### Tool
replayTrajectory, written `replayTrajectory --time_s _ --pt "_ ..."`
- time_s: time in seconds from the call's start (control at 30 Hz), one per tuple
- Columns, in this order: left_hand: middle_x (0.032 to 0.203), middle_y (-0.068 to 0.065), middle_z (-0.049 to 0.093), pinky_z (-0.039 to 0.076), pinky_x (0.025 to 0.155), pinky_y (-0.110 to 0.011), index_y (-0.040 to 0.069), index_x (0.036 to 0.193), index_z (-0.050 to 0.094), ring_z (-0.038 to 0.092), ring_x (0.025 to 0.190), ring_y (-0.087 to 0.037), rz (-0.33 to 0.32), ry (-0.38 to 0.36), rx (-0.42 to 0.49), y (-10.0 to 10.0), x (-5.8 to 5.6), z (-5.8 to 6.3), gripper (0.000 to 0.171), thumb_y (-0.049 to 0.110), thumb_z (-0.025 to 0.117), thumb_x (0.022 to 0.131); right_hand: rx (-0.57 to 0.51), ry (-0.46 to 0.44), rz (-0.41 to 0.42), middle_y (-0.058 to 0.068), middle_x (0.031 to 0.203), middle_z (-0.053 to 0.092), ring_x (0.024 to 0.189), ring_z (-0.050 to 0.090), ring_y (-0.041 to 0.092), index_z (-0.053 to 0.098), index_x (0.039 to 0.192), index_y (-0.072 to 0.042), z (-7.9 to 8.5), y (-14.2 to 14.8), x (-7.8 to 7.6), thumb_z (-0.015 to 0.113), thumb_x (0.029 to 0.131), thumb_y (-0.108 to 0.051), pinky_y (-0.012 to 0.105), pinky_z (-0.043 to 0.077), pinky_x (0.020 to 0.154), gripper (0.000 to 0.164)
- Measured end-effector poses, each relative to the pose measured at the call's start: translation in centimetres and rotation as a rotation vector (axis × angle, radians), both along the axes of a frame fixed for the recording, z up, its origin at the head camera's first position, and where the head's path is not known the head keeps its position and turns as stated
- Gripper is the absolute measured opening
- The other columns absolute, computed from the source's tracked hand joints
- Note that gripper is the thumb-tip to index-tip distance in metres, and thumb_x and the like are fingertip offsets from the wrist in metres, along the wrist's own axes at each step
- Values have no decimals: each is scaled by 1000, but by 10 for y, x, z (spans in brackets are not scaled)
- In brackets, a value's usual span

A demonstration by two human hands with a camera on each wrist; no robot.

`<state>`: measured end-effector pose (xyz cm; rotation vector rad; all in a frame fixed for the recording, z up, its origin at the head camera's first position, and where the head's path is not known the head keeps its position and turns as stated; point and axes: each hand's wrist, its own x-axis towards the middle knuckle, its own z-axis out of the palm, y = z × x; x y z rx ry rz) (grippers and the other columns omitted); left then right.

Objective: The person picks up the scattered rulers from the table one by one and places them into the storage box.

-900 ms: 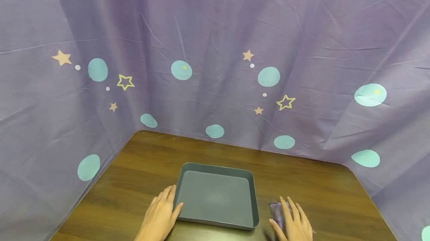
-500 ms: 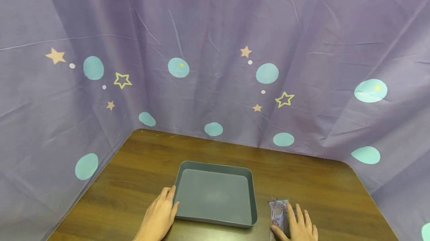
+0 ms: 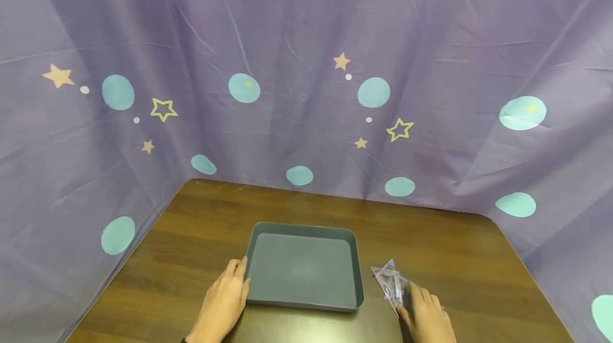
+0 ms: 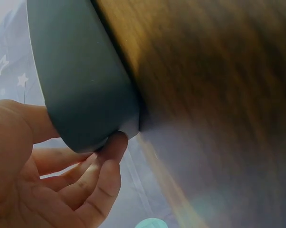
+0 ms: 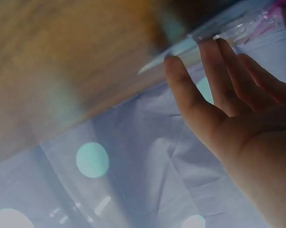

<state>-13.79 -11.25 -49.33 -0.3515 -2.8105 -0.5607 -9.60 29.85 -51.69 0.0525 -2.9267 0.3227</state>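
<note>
A grey rectangular baking tray [image 3: 306, 266] lies on the brown table. My left hand [image 3: 221, 298] holds its left side near the front corner; in the left wrist view the thumb goes behind the tray wall [image 4: 81, 71] and fingertips press its corner. To the tray's right, my right hand [image 3: 428, 314] grips several clear plastic set squares [image 3: 390, 284] between thumb and fingers. They fan out toward the tray, tilted, with a dark shadow beside them. The right wrist view shows fingertips [image 5: 174, 61] along the clear plastic edge [image 5: 238, 28], with a pink part beyond.
The wood-grain table [image 3: 215, 210] has rounded far corners. A purple curtain [image 3: 297, 66] with teal dots and stars hangs around its back and sides.
The set squares lay mostly under my right hand; now they are gripped, swung leftward and fanned out. My left hand stays at the tray's left side. The head view has shifted slightly.
</note>
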Motion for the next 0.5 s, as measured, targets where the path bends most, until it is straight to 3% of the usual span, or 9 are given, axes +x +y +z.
replayTrajectory --time_s 0.1,0.3,0.5 --pt "116 -20 62 59 73 -37 -11 129 56 69 89 -30 9 1 -4 -2 -1 2 50 7 74 87 -8 15 -6 29 111 62 99 61 47 54 123 15 8 -7 -2 76 86 -22 59 55 73 57" --pt "116 -19 61 58 71 -38 -10 131 56 69 84 -29 23 -27 4 -4 -2 2 50 8 73 88 16 -22 -67 23 100 58 93 57 42 57 113 17 16 -19 -9 71 88 -46 58 52 76 69" --pt "117 -19 60 58 70 -40 -9 132 55 68 85 -30 13 -78 5 -1 0 1 51 11 73 88 39 66 -91 14 84 56 77 56 32 60 99 10 8 -18 -7 79 84 -25 47 50 61 43"
